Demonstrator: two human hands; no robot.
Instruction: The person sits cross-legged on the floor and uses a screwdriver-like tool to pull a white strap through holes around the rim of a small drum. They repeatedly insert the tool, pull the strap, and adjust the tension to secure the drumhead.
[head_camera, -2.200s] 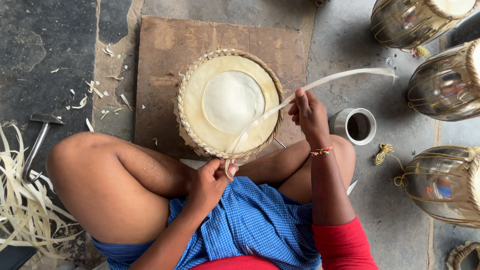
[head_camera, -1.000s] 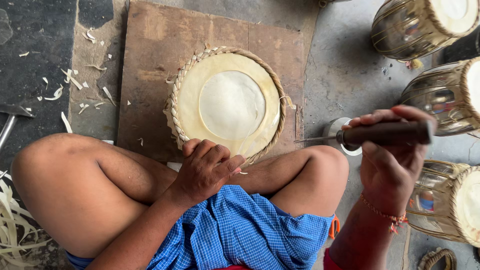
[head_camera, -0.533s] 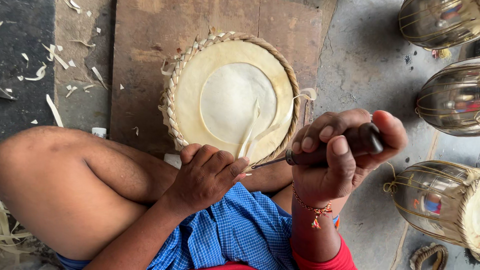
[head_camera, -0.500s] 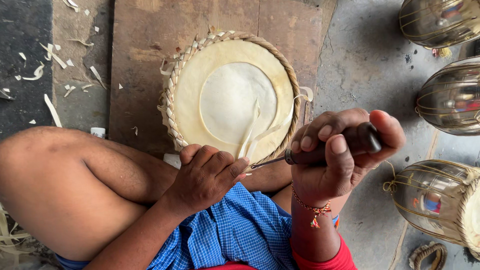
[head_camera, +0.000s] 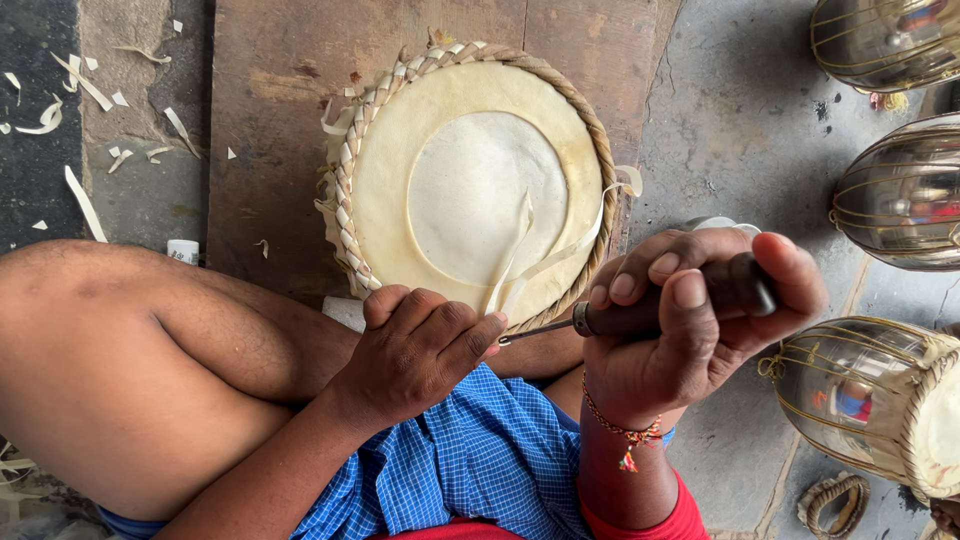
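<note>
At the near rim of the round cream drumhead with plaited edge (head_camera: 470, 180), I see my right hand (head_camera: 690, 330) clenching a dark-handled awl (head_camera: 650, 312), its shaft pointing left toward my curled left hand (head_camera: 420, 350) pinching the pale strip (head_camera: 520, 262).

Left hand (head_camera: 415, 345) low at centre, palm down, fingers (head_camera: 470, 335) curled and pressed together, forearm running down-left across the bare knee, right hand (head_camera: 690, 320) raised, fist closed, thumb on top, wrist bent, forearm upright

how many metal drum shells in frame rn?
3, all along the right edge: one metal drum shell top right, one mid right, one lower right beside the right hand. All are cropped; more may sit out of frame.
</note>
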